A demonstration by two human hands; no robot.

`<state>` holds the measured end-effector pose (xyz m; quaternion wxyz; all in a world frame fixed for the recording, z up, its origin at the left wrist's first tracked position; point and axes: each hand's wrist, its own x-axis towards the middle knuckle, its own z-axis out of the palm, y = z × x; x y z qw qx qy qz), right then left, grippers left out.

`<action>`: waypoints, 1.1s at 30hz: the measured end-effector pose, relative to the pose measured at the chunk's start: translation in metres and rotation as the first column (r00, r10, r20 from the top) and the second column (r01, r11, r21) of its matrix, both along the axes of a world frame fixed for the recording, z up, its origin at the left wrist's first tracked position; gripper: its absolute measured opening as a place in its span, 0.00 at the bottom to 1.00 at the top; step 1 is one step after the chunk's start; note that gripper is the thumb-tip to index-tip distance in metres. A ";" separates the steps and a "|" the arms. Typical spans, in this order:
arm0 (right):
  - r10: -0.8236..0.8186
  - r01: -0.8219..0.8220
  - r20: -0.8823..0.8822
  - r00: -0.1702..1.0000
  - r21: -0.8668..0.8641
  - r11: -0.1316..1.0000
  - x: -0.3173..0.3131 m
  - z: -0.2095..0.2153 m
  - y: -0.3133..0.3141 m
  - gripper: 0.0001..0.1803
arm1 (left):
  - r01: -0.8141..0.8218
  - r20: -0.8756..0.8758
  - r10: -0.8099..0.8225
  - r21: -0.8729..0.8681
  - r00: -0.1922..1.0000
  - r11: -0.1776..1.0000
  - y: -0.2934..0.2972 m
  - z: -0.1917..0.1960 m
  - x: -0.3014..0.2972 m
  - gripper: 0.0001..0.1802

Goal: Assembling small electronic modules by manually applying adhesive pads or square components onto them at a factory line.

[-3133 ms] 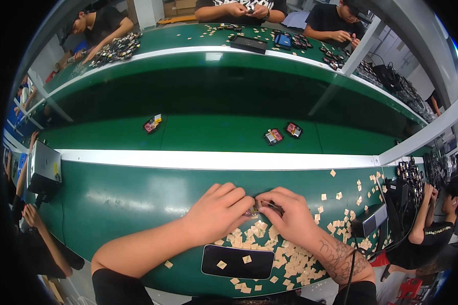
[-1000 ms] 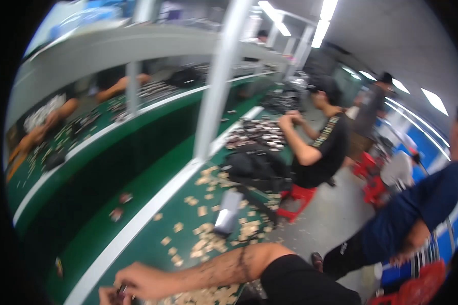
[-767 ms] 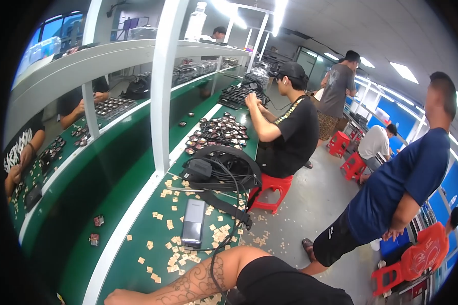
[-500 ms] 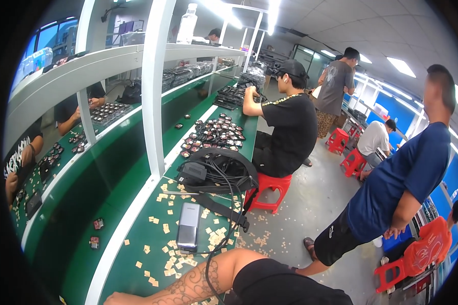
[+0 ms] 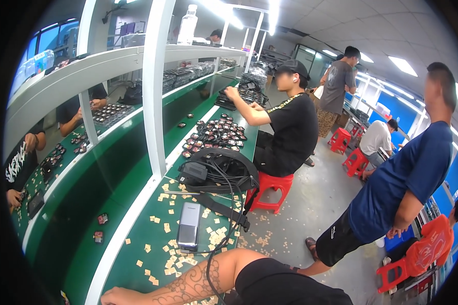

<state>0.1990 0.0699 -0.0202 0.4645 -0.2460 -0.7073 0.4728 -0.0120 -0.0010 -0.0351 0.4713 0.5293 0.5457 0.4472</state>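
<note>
Floor: grey, right of the grip past the bench edge. Green channel runs left of the grip, beyond a white rail. Green bench stretches ahead from the grip. Person in navy stands well to its right; co-worker in black sits farther ahead on a red stool. Black bag on bench beyond the grip, grey box nearer. Grip, right hand: fingers cut off, can't tell if clamped. Beige squares: scattered ahead of it.
</note>
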 end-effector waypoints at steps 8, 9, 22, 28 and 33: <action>-0.051 0.038 0.148 0.988 0.084 0.996 0.007 0.014 -0.006 0.11 | 0.012 0.025 -0.014 0.085 1.000 0.996 0.001 -0.002 -0.006 0.12; -0.046 0.033 0.130 0.990 0.101 0.994 0.008 0.013 -0.005 0.12 | 0.009 0.026 -0.011 0.084 1.000 0.996 0.001 -0.002 -0.005 0.12; 0.012 -0.016 0.073 0.997 0.045 0.999 0.018 0.026 -0.010 0.10 | -0.070 -0.031 0.072 0.054 0.997 0.996 -0.006 0.024 0.014 0.14; 0.057 -0.054 0.094 0.994 -0.034 0.998 0.017 0.027 -0.010 0.08 | 0.022 -0.133 -0.025 -0.029 0.991 0.999 0.000 0.026 0.006 0.15; 0.047 -0.056 0.072 0.996 0.127 0.990 -0.001 0.010 -0.017 0.12 | -0.098 -0.171 0.132 0.193 0.976 0.976 -0.015 0.028 0.010 0.08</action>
